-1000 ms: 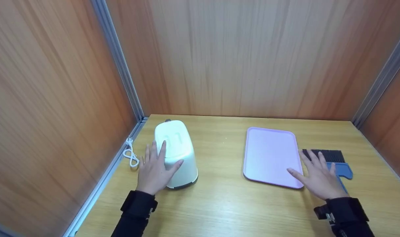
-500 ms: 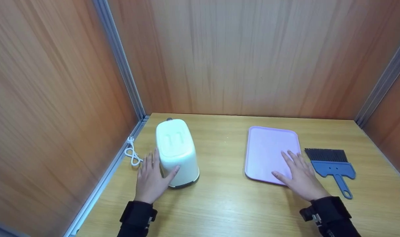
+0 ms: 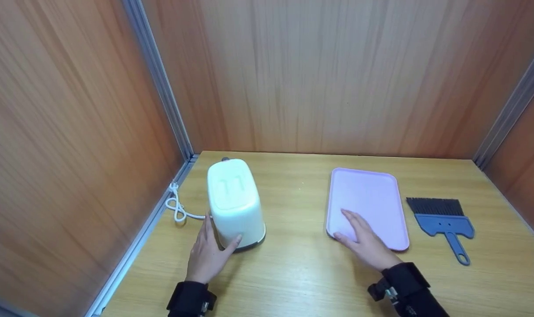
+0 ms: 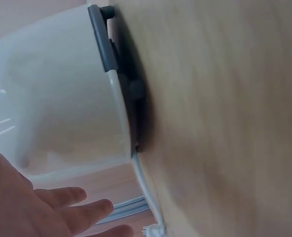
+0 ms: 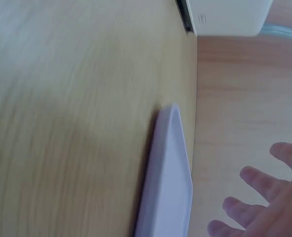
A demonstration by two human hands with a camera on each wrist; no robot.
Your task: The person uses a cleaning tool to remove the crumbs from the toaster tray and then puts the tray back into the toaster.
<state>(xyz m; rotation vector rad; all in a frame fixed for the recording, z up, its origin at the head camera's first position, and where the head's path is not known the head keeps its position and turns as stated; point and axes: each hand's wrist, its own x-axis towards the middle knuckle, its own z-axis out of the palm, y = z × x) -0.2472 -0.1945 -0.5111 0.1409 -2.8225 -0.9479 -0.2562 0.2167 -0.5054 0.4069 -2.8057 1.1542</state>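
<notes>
A white toaster (image 3: 236, 198) with a closed top, a dark base and a white cord stands on the left of the table. My left hand (image 3: 207, 255) is at its near left side, fingers spread along the lower body and thumb at the front. In the left wrist view the toaster's body (image 4: 62, 103) fills the space before the palm. My right hand (image 3: 366, 242) reaches over the near left part of a lilac tray (image 3: 372, 193), fingers spread and holding nothing. The right wrist view shows those fingers (image 5: 264, 187) raised above the tray's rim (image 5: 158, 168).
To the right of the tray lies a blue brush (image 3: 445, 224) with black bristles, handle toward me. The cord's plug end (image 3: 174, 202) lies by the metal rail (image 3: 130, 264) along the left wall. Wooden panels (image 3: 302, 79) close in the back and sides.
My right hand has moved left from over the brush, across the tray to its near left corner. The left hand has drawn back and lower beside the toaster.
</notes>
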